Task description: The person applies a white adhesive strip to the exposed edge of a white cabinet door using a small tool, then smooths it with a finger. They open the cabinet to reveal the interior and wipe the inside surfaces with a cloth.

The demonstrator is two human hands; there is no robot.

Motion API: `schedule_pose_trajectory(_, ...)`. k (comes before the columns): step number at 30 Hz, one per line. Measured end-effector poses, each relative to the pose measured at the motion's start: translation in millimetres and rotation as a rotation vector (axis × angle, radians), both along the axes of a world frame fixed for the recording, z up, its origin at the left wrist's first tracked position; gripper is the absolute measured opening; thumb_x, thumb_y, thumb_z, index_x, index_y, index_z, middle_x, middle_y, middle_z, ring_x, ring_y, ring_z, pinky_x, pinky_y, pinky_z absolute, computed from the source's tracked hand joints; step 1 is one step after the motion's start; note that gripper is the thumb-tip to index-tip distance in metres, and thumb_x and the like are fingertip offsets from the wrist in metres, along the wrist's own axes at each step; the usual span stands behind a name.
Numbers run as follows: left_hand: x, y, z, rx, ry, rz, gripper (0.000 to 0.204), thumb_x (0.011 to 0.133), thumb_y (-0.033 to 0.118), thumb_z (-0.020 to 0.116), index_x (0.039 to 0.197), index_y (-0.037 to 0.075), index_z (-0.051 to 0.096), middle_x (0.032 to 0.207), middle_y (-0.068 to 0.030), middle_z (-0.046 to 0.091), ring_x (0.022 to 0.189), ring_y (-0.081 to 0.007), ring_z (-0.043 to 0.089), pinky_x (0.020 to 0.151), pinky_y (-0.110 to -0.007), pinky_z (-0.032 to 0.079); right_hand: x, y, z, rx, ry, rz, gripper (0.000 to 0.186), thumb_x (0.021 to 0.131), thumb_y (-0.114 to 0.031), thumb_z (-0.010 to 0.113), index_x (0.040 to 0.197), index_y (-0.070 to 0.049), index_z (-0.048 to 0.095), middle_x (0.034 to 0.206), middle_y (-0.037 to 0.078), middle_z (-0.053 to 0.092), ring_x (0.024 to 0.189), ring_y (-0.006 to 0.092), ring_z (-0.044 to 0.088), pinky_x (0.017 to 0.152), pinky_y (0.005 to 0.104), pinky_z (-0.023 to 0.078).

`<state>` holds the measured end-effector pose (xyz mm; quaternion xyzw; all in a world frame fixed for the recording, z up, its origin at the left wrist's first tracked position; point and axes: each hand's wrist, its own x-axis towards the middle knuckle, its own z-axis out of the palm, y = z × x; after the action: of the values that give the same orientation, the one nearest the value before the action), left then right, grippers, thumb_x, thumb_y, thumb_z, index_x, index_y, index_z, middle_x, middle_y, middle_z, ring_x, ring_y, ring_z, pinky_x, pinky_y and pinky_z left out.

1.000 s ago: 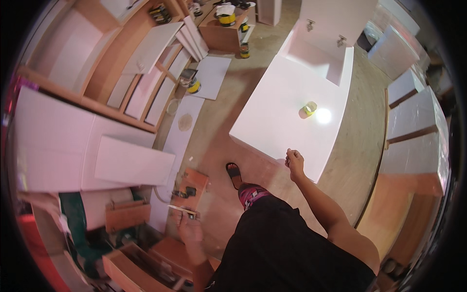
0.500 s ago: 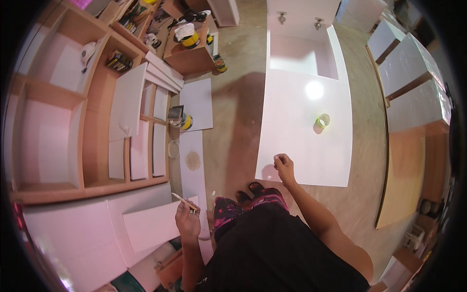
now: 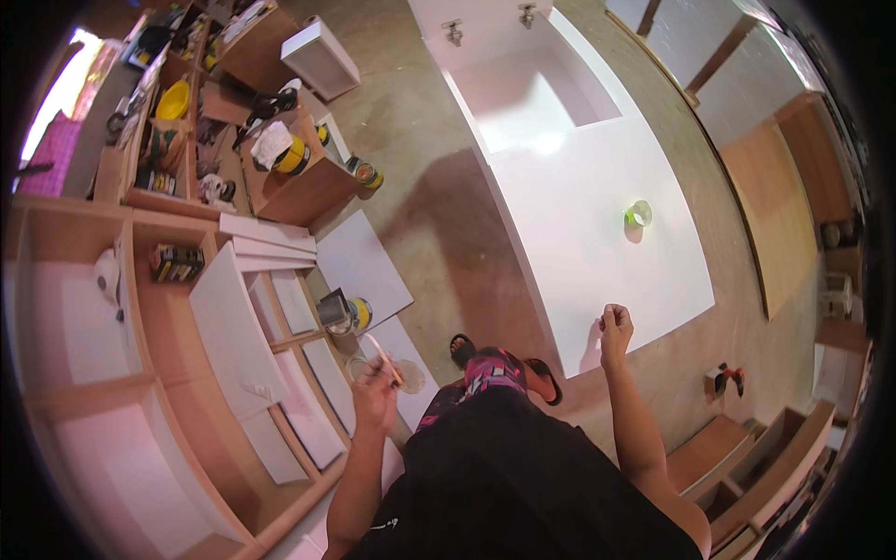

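Observation:
My left hand [image 3: 375,401] is closed around a thin pale stick [image 3: 381,353] with an orange-brown part, its tip pointing up and away from me. Over the near edge of a glossy white cabinet [image 3: 583,243], my right hand [image 3: 615,331] is held with fingers pinched together. Whether anything small is between those fingertips, I cannot tell. A translucent greenish tape roll [image 3: 638,215] sits on the cabinet's white surface, beyond my right hand. At the cabinet's far end is an open compartment [image 3: 532,93], with two metal hinges [image 3: 454,33] by the raised door.
A large wooden shelf unit [image 3: 187,373] with white panels fills the left. Paint cans [image 3: 357,315] and white boards [image 3: 364,261] lie on the floor nearby. Wooden panels [image 3: 747,215] line the right; a red-and-black power tool [image 3: 733,380] stands behind my right arm.
My view has turned to the right and my feet have stepped apart. The left hand still carries the stick; the right hand remains pinched near the cabinet's edge.

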<state>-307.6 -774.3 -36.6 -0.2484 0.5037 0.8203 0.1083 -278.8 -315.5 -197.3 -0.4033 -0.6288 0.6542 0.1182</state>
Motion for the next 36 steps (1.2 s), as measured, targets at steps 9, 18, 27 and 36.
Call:
schedule_pose_trajectory(9, -208, -31, 6, 0.005, 0.079, -0.153, 0.018, 0.099, 0.007, 0.066, 0.116, 0.004, 0.065, 0.100, -0.0069, 0.070, 0.091, -0.0161, 0.065, 0.083, -0.033, 0.050, -61, -109, 32, 0.163, -0.043, -0.057, 0.020, 0.098, -0.018, 0.065, 0.099, 0.001, 0.068, 0.081, 0.001, 0.064, 0.072, 0.0092, 0.057, 0.066, 0.0258, 0.048)
schedule_pose_trajectory(18, -375, 61, 1, -0.036, 0.004, -0.493, 0.017, 0.097, 0.003, 0.067, 0.114, 0.002, 0.066, 0.105, -0.0073, 0.069, 0.093, -0.0168, 0.065, 0.084, -0.032, 0.053, -286, -96, 29, 0.487, -0.066, -0.035, 0.013, 0.090, -0.016, 0.070, 0.095, -0.004, 0.073, 0.087, 0.013, 0.069, 0.078, 0.0274, 0.068, 0.073, 0.0366, 0.052)
schedule_pose_trajectory(27, -544, 122, 12, -0.084, 0.078, -0.692, 0.023, 0.095, 0.001, 0.070, 0.117, -0.001, 0.066, 0.111, -0.0078, 0.069, 0.099, -0.0170, 0.066, 0.087, -0.031, 0.054, -405, -87, 17, 0.385, -0.495, -0.166, 0.019, 0.080, -0.024, 0.079, 0.090, -0.009, 0.074, 0.088, 0.011, 0.070, 0.086, 0.0309, 0.070, 0.079, 0.0450, 0.052)
schedule_pose_trajectory(36, -654, 202, -7, -0.029, 0.108, -1.177, 0.022, 0.095, 0.001, 0.069, 0.116, -0.002, 0.066, 0.107, -0.0096, 0.069, 0.096, -0.0170, 0.064, 0.085, -0.032, 0.053, -468, -110, 16, 0.289, -0.827, -0.701, 0.040, 0.072, -0.027, 0.082, 0.105, -0.014, 0.065, 0.112, 0.008, 0.058, 0.119, 0.0316, 0.051, 0.100, 0.0511, 0.037)
